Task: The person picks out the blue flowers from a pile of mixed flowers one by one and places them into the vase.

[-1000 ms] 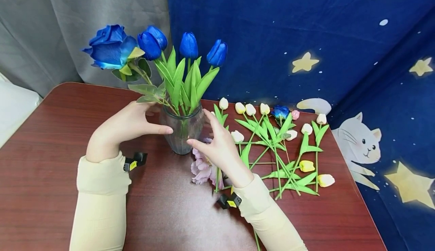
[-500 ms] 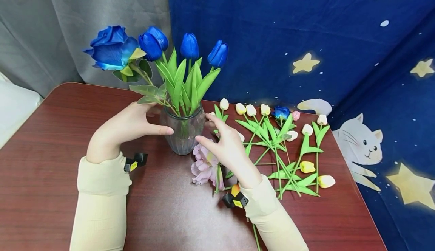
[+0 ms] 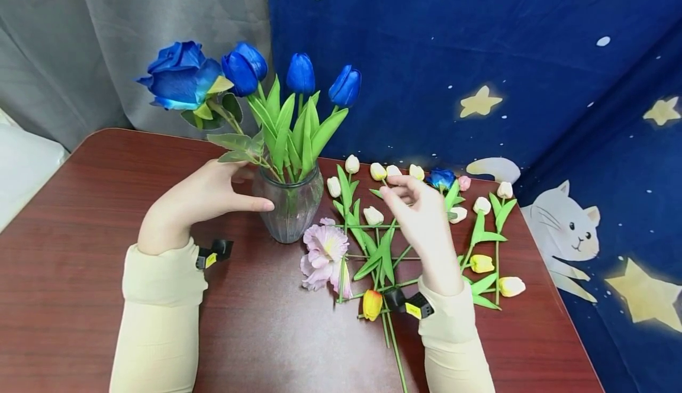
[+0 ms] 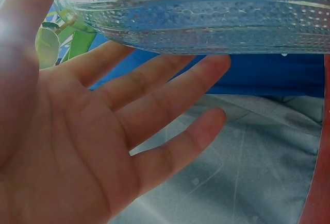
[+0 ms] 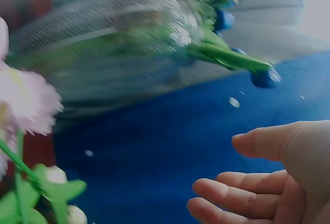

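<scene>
A ribbed clear glass vase (image 3: pixel 290 209) stands upright on the table, holding a large blue rose (image 3: pixel 181 76) that leans left and several blue tulips (image 3: pixel 301 73) with green leaves. My left hand (image 3: pixel 202 200) is at the vase's left side, thumb in front and fingers behind. In the left wrist view its fingers (image 4: pixel 170 103) lie nearly straight against or close to the glass (image 4: pixel 206 23). My right hand (image 3: pixel 423 221) hovers over the loose flowers with its fingers slightly bent and nothing held. The right wrist view shows the right hand (image 5: pixel 268 183) apart from the vase.
White and yellow tulips (image 3: pixel 482 263) lie crossed on the table's right half, with a blue rose (image 3: pixel 441 178) at the back. A pink-lilac flower (image 3: pixel 325 251) and an orange-yellow tulip (image 3: pixel 372 305) lie near the vase. Curtains (image 3: pixel 399 55) hang behind the table.
My right hand has left the vase's right side and moved right, over the loose tulips. My left hand has stayed at the vase, and the flowers in it look unchanged.
</scene>
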`<state>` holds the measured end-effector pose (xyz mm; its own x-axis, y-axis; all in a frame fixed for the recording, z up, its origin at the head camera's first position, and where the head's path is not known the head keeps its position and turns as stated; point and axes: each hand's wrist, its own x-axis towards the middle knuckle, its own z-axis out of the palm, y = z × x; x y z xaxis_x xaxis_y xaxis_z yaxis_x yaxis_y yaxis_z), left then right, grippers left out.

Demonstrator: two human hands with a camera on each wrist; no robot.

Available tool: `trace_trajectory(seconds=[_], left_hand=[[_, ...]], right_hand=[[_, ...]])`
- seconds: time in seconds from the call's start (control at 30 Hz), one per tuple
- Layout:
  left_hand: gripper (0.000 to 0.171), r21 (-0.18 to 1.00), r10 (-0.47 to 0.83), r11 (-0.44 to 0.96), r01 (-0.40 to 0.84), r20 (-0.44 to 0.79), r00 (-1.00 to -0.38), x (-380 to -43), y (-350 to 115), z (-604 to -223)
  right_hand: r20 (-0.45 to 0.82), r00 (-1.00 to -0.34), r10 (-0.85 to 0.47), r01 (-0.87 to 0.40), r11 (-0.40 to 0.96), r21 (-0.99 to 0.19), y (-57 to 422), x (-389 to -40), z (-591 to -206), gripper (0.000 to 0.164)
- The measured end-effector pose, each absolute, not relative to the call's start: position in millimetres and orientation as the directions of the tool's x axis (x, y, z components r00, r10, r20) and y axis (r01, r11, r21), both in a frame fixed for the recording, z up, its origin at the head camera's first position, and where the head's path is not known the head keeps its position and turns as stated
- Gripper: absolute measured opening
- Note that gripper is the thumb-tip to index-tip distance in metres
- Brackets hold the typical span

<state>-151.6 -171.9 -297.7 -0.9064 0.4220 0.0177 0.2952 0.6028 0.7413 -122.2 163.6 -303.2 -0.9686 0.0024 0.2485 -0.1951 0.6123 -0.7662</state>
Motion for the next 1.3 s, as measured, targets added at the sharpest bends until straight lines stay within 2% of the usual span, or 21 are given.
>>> trace_trajectory(seconds=[0.43,0.67,0.83,1.07,1.3], left_hand=[[0.088,0.740,0.420,0.604,0.296,0.019,-0.907,-151,-172,-298],[0.088,0.747,0.429,0.587,0.313,0.041,-0.903,-151,-173,-299],[0.087,0.748,0.434,0.584,0.314,0.039,-0.900,-151,-172,-299],[0.087,0.747,0.429,0.588,0.312,0.039,-0.902,-151,-173,-299],[0.088,0.749,0.420,0.590,0.301,0.034,-0.907,-151,-172,-298]], right_hand=[[0.228,-0.965,0.131,-0.067,0.716,-0.695,208,-115,-283,0.031],[0.195,-0.923,0.331,0.144,0.769,-0.623,232,-114,-279,0.037],[0.106,-0.898,0.427,0.281,0.741,-0.609,251,-111,-277,0.044],[0.021,-0.902,0.432,0.351,0.759,-0.548,269,-110,-280,0.047],[-0.149,-0.907,0.393,0.411,0.753,-0.514,283,-116,-287,0.047]])
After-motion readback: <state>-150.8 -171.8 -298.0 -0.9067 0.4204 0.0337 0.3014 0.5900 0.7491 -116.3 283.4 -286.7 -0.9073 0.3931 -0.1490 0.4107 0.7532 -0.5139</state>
